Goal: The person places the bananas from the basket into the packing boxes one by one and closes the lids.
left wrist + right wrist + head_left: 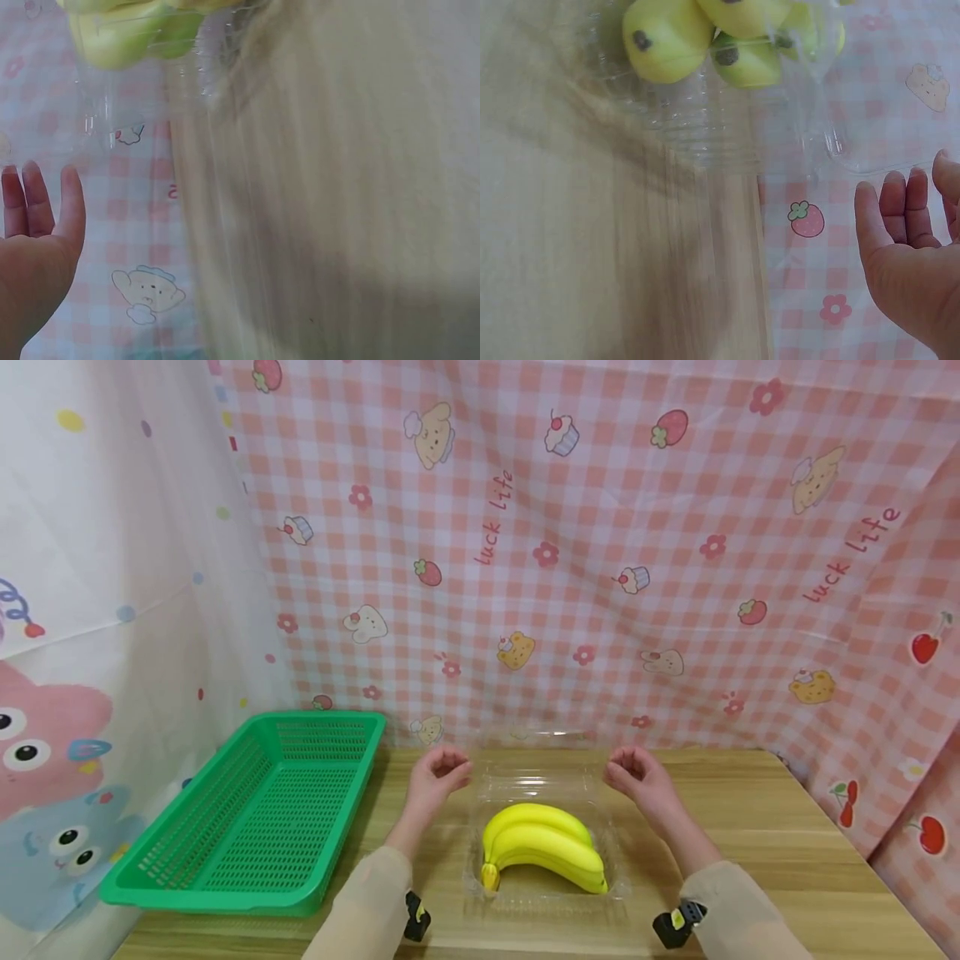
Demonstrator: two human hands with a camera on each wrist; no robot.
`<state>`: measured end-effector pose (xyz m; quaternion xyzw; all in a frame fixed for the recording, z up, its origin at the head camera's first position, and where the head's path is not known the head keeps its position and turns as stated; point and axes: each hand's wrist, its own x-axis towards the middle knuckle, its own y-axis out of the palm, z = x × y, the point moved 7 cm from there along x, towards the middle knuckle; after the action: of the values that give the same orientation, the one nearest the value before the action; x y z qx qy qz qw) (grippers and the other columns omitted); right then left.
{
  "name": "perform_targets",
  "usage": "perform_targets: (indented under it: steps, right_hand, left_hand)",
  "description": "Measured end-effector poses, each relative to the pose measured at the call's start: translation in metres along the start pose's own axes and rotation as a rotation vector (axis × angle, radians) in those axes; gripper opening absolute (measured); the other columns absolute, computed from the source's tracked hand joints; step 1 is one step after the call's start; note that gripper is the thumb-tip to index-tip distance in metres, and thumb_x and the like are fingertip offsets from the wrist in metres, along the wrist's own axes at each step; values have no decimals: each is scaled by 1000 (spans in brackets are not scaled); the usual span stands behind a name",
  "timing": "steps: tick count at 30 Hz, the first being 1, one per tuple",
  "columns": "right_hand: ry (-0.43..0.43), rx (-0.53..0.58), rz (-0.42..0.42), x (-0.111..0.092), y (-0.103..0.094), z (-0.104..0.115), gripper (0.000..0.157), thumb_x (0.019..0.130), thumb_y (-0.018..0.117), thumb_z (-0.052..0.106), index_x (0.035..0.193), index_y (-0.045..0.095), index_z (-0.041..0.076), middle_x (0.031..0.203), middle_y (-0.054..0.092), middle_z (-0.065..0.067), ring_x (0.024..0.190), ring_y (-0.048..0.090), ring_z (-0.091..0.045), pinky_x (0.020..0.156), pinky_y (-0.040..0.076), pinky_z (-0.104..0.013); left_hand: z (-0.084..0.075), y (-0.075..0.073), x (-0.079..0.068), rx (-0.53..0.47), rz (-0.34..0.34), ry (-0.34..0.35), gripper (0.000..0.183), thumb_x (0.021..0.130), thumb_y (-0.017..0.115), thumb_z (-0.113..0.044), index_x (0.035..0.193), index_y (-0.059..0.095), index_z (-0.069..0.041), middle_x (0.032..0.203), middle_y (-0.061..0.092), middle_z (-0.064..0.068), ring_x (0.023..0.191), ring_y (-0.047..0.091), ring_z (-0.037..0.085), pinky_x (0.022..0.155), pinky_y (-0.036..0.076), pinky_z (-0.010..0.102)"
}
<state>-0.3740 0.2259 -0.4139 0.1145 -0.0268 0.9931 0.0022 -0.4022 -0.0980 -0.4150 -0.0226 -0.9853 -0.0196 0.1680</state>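
On my far left in the head view, a green slotted basket point(217, 903) sits on the wooden desk point(757, 847). Next comes my left sleeve point(367, 897), cut off by the lower edge, with a black strap device point(417, 917) half hidden at its cuff. My left hand point(438, 774) is raised, its curled fingers pinching the left edge of the raised clear lid point(536, 768), though the exact contact is faint. Between the hands, the yellow banana bunch point(551, 852) lies in the base of the clear clamshell box point(547, 903), stem at front left; the lid's outline nearly vanishes against the checked curtain point(600, 527). My right hand point(637, 777) mirrors the left, fingers bent and pinching the opposite edge. Only the right wrist view shows several dark banana tips; both wrist views crop the bunch at the top.
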Motion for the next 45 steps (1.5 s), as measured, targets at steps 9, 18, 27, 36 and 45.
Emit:
perform_targets:
  steps: [9, 18, 27, 36, 45]
  right_hand:
    - [-103, -128, 39, -11, -3, 5, 16, 96, 61, -1, 104, 52, -13, 90, 57, -9, 83, 58, -8, 79, 52, -19]
    - [-163, -264, 69, -21, -6, 5, 14, 94, 65, 2, 102, 58, -7, 100, 65, -16, 91, 62, -9, 80, 51, -18]
    - [-279, -277, 146, -31, -6, 6, 10, 92, 65, -4, 98, 57, -5, 97, 60, -1, 91, 60, -6, 81, 52, -17]
    - [-453, -325, 243, -42, -4, 10, 16, 85, 66, -16, 95, 61, -4, 97, 61, -19, 96, 60, -4, 86, 51, -16]
    - [-585, -446, 287, -51, 0, 15, 26, 81, 71, -14, 93, 63, 8, 102, 64, -15, 102, 60, -7, 93, 47, -16]
  left_hand:
    - [-4, -3, -8, 165, 39, 87, 9, 86, 70, 8, 93, 64, 10, 88, 66, 15, 80, 60, 15, 79, 56, 27]
    - [-10, -5, -22, 210, 84, 145, 9, 85, 73, 6, 91, 65, 6, 89, 67, 11, 83, 62, 11, 79, 56, 29]
    - [-6, -6, -31, 220, 192, 99, 9, 86, 72, 4, 93, 66, 4, 94, 67, 10, 90, 64, 20, 86, 57, 34]
    - [-7, -5, -41, 228, 304, 143, 14, 83, 69, 12, 92, 69, 2, 100, 66, 17, 95, 64, 25, 90, 55, 45]
    - [-14, -1, -49, 396, 382, 289, 15, 81, 75, 7, 84, 71, -8, 96, 68, 5, 94, 64, 18, 88, 56, 42]
